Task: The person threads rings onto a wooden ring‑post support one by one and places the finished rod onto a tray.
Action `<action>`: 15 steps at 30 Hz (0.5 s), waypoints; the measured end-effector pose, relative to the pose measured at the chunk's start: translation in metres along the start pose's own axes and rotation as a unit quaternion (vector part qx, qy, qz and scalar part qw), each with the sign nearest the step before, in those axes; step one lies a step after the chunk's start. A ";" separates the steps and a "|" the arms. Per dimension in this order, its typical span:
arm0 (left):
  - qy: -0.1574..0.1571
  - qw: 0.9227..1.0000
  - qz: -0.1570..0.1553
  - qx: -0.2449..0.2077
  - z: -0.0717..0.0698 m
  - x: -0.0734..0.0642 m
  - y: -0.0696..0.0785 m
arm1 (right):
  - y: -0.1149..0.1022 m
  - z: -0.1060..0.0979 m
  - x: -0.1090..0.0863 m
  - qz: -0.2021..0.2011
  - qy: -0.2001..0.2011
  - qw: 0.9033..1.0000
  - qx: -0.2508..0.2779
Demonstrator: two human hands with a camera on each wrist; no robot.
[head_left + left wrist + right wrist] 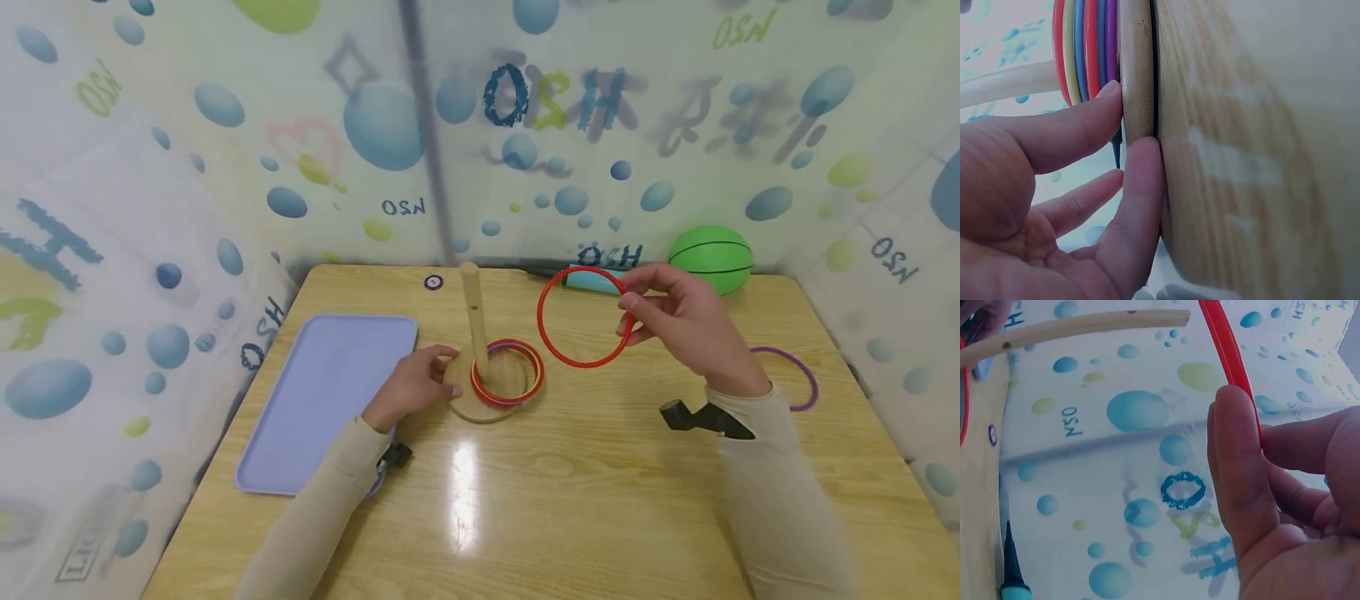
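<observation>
A wooden peg [474, 317] rises from a round wooden base [480, 410] on the table. Several coloured rings [1091, 50], red, yellow, blue and purple, lie stacked around the peg, off-centre to the right. My left hand [411, 383] grips the left edge of the base, with the thumb on top and a finger at its side in the left wrist view. My right hand [686, 321] pinches a red ring [542, 321] between thumb and fingers. That ring is held up, tilted, to the right of the peg.
At the left lies a light purple tray [337, 383]. A purple ring [813, 385] rests on the table at the right, partly behind the right wrist. Along the back are a green ball [711, 254], a light blue tool with a black tip [592, 279] and a small round disc [433, 282].
</observation>
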State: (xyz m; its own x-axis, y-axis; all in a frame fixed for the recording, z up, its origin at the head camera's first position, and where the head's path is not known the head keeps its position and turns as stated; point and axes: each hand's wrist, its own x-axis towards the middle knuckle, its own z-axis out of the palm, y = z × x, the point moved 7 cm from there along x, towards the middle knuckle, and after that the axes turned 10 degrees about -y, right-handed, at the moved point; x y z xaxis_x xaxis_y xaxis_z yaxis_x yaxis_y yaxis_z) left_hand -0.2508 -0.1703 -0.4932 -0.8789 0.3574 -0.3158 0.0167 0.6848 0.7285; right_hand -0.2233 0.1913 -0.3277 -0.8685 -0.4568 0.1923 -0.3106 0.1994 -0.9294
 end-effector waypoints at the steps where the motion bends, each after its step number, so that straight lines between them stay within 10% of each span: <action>1: -0.002 1.000 0.000 -0.001 0.000 0.000 0.001 | -0.002 0.002 0.002 -0.004 0.000 1.000 0.006; 15: -0.010 1.000 -0.005 -0.007 0.000 0.000 0.001 | -0.008 0.048 0.048 -0.011 0.024 0.987 0.159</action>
State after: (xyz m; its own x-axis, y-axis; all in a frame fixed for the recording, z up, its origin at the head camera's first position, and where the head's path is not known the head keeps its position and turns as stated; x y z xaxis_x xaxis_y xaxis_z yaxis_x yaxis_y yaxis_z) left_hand -0.2506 -0.1696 -0.4923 -0.8698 0.3633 -0.3339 0.0022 0.6795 0.7337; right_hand -0.2435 0.1265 -0.3260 -0.8828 -0.4147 0.2208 -0.1994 -0.0948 -0.9753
